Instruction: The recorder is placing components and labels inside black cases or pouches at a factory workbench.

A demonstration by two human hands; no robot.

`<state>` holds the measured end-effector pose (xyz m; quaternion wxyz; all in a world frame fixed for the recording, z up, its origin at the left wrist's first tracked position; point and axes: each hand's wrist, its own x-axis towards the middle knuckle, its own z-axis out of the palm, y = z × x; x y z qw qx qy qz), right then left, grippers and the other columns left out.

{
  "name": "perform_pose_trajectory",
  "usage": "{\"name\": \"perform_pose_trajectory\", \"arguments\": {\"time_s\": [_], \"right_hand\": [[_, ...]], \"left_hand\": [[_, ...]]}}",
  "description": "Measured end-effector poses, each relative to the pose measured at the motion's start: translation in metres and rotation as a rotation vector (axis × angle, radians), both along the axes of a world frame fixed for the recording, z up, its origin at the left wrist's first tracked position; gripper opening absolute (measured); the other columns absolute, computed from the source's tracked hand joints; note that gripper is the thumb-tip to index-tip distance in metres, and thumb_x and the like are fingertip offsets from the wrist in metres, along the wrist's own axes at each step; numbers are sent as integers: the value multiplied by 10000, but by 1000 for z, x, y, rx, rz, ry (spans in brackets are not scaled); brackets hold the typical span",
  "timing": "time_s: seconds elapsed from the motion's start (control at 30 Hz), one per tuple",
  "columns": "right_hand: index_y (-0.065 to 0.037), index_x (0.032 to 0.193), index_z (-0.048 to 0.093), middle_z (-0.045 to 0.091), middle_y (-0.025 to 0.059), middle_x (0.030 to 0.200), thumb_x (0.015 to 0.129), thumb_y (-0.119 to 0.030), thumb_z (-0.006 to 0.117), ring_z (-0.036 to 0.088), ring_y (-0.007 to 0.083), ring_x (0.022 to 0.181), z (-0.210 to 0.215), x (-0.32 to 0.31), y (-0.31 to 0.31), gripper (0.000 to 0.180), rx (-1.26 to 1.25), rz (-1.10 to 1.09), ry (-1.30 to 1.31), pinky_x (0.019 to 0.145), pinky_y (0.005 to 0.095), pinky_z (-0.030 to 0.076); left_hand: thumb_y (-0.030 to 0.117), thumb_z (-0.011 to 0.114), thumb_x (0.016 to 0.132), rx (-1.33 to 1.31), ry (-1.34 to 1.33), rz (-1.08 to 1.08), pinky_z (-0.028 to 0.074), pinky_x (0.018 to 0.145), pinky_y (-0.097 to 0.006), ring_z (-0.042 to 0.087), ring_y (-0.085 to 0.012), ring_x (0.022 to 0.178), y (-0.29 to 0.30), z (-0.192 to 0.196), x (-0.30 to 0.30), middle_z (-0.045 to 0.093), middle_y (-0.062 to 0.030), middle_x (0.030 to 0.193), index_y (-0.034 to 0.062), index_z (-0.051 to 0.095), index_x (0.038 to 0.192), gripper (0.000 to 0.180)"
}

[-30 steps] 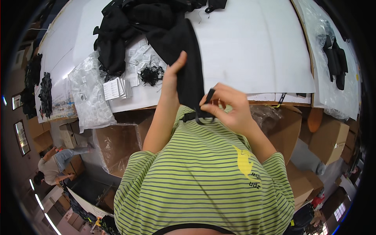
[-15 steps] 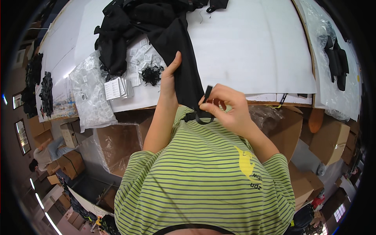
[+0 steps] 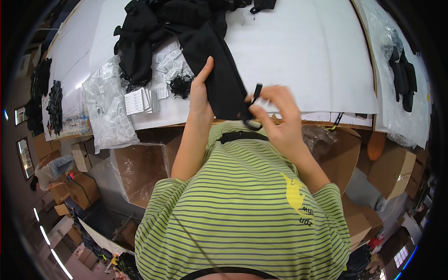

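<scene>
A long, flat piece of black fabric hangs over the table's near edge, its far end running toward a heap of black fabric. My left hand grips its left edge, thumb on top and the other fingers hidden underneath. At the lower right corner, my right hand is slightly blurred, with thumb and fingers pinching a narrow black strap. One end of the strap sticks up by the fingers, and a loop of it curves below the corner.
Left of the fabric lie small white labels, a label stack, a tangle of black cords and a clear bag of labels. Black pieces rest on plastic at the right. Cardboard boxes stand below the table.
The fabric's near end has shifted right and slightly away from me. My right hand has moved up and right with the strap. My left hand keeps its grip.
</scene>
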<state>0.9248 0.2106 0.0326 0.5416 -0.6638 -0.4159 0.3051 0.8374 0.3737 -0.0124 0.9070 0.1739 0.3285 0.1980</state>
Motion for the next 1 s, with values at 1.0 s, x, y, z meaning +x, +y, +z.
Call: {"name": "perform_pose_trajectory", "arguments": {"time_s": [1.0], "right_hand": [[-13,886,683,629,113,957,661,-3,672,592,233,906,-4,34,23,225,-28,174,-139,816,307,446]], "left_hand": [[98,700,755,1260,243,-320,421,875,-300,548,-195,983,-10,13,-97,580,-83,1029,52,643,1083,336]]}}
